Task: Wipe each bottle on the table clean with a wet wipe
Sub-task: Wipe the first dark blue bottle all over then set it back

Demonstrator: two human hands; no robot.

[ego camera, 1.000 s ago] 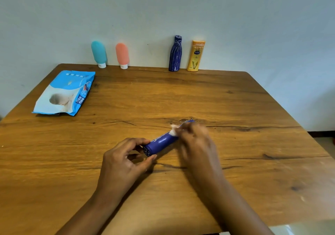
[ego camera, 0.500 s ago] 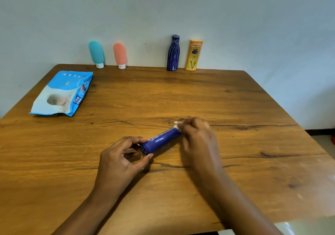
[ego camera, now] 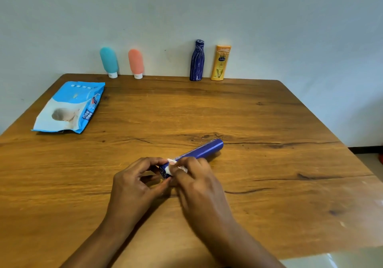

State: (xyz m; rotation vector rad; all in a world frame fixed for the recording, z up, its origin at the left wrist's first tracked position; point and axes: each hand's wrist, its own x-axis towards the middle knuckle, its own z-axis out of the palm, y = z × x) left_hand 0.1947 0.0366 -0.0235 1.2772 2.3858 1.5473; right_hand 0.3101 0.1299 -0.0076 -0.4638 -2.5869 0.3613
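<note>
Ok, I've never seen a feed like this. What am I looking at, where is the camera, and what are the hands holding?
No machine here: these are a person's two bare hands, filmed by one wide-angle camera worn on the head, looking forward and down. The left hand holds the near end of a slim blue bottle, low over the wooden table. The right hand pinches a white wet wipe against it. A wipes pack lies far left. By the wall stand a teal bottle, a pink bottle, a dark patterned bottle and a yellow bottle.
</note>
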